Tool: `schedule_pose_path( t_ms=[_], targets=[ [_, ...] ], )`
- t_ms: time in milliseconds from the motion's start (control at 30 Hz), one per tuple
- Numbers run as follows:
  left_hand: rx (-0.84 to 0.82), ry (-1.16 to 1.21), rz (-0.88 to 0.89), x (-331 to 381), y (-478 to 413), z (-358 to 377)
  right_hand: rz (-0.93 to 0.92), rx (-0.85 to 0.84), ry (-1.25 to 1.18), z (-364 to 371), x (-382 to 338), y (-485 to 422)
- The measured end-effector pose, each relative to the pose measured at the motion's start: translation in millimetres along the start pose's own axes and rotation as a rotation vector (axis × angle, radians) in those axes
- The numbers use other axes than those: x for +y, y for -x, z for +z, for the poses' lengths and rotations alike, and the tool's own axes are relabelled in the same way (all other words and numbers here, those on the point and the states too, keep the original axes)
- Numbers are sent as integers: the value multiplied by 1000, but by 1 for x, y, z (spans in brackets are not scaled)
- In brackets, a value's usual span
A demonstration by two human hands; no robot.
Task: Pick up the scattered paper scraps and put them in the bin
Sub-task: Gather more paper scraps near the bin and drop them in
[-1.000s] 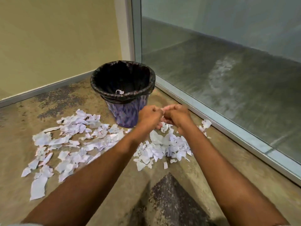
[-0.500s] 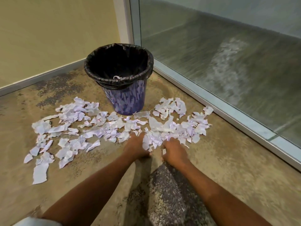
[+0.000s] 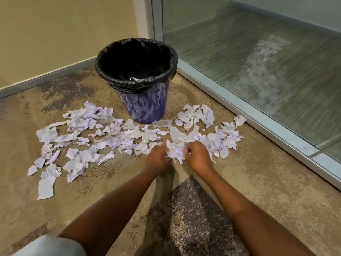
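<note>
Gripping a clump of paper scraps [image 3: 175, 153] between them, the left hand [image 3: 156, 158] and right hand [image 3: 198, 157] had fingers curled into it, close but not touching. More scraps were strewn over the floor [image 3: 258, 182] left of and just beyond both hands, with the black-lined purple bin [image 3: 145, 108] further ahead.
</note>
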State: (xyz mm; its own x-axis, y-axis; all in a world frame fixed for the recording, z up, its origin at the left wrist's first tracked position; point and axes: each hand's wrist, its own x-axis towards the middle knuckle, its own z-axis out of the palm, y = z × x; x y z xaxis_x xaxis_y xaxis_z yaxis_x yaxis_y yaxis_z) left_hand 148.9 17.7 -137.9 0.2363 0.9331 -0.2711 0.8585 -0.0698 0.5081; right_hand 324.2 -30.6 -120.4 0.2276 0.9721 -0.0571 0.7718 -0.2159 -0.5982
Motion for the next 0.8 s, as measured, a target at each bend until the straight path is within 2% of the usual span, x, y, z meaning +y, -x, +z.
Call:
schedule_pose_path(
  t_ms=[100, 200, 300, 367, 567, 800],
  targets=[
    [65, 2, -2, 4, 3, 3, -11, 85, -15, -12, -2, -15],
    [69, 33, 25, 7, 3, 5, -25, -15, -1, -18, -1, -28],
    [40, 133, -23, 8, 0, 4, 41, -135, 22, -14, 2, -39],
    [38, 202, -41, 10, -2, 3, 69, -158, 12, -7, 2, -41],
    [-2, 360, -10, 21, 0, 2, 102, -127, -208, 9, -3, -35],
    [-10, 545, -3, 25, 3, 6, 260, -124, -414, 8, -8, -33]
  ],
)
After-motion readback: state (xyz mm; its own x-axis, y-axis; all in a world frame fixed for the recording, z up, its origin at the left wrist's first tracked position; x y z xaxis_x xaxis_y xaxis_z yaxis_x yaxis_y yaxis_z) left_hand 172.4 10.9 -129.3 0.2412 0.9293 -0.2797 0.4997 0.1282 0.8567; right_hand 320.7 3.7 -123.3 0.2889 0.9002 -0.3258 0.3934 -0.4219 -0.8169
